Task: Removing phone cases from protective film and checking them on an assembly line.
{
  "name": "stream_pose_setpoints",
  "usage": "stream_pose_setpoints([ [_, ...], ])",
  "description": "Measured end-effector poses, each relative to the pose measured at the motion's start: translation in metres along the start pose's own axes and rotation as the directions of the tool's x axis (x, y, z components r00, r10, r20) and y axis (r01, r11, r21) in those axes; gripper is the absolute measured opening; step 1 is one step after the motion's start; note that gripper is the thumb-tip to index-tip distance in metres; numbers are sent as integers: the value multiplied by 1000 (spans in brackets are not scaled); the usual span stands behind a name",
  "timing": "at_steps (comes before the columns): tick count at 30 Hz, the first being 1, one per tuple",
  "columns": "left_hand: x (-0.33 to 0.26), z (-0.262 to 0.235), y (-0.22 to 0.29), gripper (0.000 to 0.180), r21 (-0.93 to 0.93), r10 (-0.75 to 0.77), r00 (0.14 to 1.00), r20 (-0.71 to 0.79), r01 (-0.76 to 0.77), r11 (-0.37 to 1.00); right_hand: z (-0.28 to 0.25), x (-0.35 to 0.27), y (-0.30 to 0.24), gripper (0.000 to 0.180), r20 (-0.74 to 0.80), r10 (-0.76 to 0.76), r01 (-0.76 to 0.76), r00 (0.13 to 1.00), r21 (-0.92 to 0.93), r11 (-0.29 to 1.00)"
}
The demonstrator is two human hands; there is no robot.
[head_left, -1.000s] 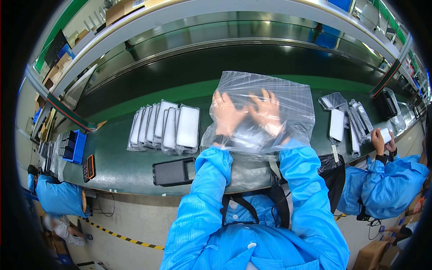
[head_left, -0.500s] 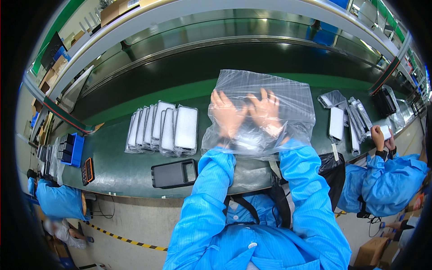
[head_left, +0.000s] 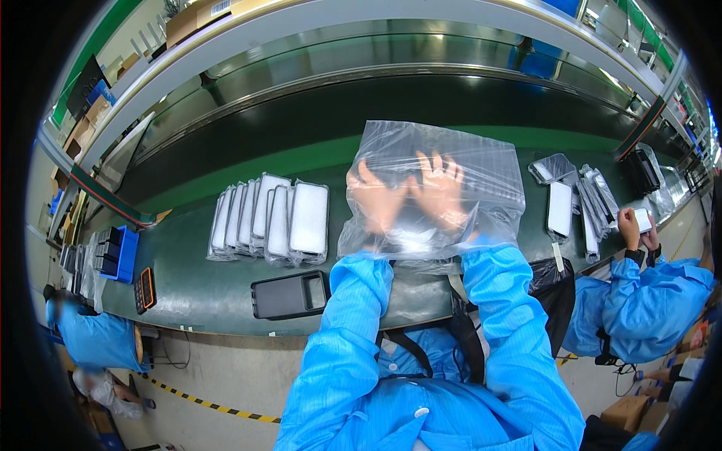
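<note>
Green bench [head_left: 188, 301], clear plastic bag [head_left: 487, 169] at twelve o'clock, both hands beneath its film.
The bag looks light, limp and slippery, probably best gripped by its six-o'clock edge; right hand [head_left: 440, 197] and left hand [head_left: 380, 203] spread loosely, left fingertips now tipping further toward ten o'clock than earlier.

Long green bench [head_left: 195, 297]; pale floor [head_left: 233, 368] with black-and-yellow striped tape [head_left: 199, 401]; grey frame [head_left: 248, 31] along the far side.
</note>
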State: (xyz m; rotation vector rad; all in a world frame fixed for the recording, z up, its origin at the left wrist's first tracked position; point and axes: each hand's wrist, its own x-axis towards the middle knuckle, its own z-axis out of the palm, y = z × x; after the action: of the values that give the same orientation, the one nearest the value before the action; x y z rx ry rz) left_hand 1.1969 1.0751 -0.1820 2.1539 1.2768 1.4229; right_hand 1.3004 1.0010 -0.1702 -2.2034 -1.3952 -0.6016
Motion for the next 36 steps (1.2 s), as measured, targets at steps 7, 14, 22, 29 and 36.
stream_pose_setpoints([
  [7,8,-24,12,100,33,-197,956,217,194,980,11,1,-2,50,-52,-7,2,999,-111,994],
  [14,-31,-63,-1,101,61,-100,985,143,92,994,23,8,-4,48,-109,40,-59,993,-178,982],
  [22,-47,-48,-4,113,87,-30,996,85,22,996,28,8,5,48,-236,-50,19,970,-131,991],
  [29,-37,-68,0,91,69,-72,979,188,60,996,24,6,7,47,-213,-62,23,975,-179,984],
  [36,-55,-125,23,86,27,-11,975,222,5,1000,13,7,26,59,4,-64,64,998,-171,983],
])
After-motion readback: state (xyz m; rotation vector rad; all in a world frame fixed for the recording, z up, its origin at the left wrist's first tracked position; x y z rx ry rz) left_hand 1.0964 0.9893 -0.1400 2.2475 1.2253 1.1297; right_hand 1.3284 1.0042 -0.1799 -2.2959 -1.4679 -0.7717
